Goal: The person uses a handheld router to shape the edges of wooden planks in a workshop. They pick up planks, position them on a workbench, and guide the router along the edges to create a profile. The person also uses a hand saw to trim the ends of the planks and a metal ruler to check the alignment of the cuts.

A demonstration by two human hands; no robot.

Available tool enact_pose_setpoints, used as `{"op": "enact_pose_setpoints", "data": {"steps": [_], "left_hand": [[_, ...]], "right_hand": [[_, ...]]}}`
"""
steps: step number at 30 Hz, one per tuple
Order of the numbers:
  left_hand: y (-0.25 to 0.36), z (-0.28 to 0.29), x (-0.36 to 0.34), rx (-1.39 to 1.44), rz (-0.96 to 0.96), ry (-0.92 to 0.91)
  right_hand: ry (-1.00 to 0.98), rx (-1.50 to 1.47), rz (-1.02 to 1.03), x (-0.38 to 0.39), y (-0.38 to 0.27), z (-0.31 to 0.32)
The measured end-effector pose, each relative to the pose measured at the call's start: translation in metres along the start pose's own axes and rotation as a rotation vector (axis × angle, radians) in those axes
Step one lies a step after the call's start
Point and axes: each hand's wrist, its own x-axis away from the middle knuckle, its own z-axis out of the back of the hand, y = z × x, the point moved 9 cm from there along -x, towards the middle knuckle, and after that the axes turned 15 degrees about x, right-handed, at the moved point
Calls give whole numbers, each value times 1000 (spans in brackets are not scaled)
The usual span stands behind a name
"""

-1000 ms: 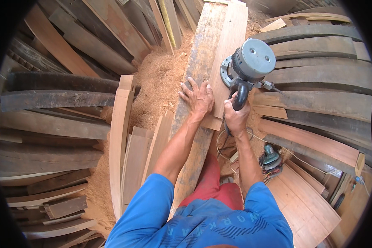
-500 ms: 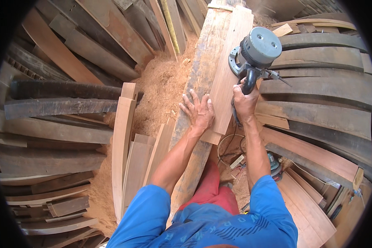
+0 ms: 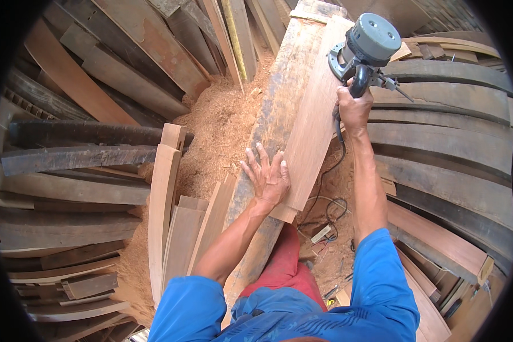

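Observation:
A grey wood router (image 3: 366, 43) sits at the far end of a reddish plank (image 3: 313, 122), its base over the plank's right edge. My right hand (image 3: 356, 107) is closed round the router's black handle. A thin metal rod juts from the tool to the right. My left hand (image 3: 268, 178) lies with fingers spread on the worn wooden beam (image 3: 279, 91), its thumb side against the plank's left edge near the near end. The plank rests along this beam. The router's bit is hidden beneath its body.
Dark curved boards (image 3: 439, 137) are stacked at the right, and more old boards (image 3: 74, 188) at the left. Sawdust (image 3: 216, 119) covers the ground left of the beam. Cut planks (image 3: 165, 199) stand beside it. A black cord (image 3: 319, 196) hangs below the router.
My right hand has pushed the router farther away and slightly right along the plank. My left hand stays spread near the plank's near end; the whole view has shifted somewhat.

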Motion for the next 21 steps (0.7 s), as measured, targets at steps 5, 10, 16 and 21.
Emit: {"op": "enact_pose_setpoints", "data": {"steps": [5,10,16,21], "left_hand": [[3,3,-2,-12,-9,-17],[5,5,-3,8,-11,-33],[6,6,-5,1,12,-67],[8,7,-7,8,31,-86]], "right_hand": [[3,11,4,-50,6,-6],[-11,-20,21,-92,9,-12],[-26,27,15,-138,13,-17],[-43,-41,11,-184,10,-22]]}}
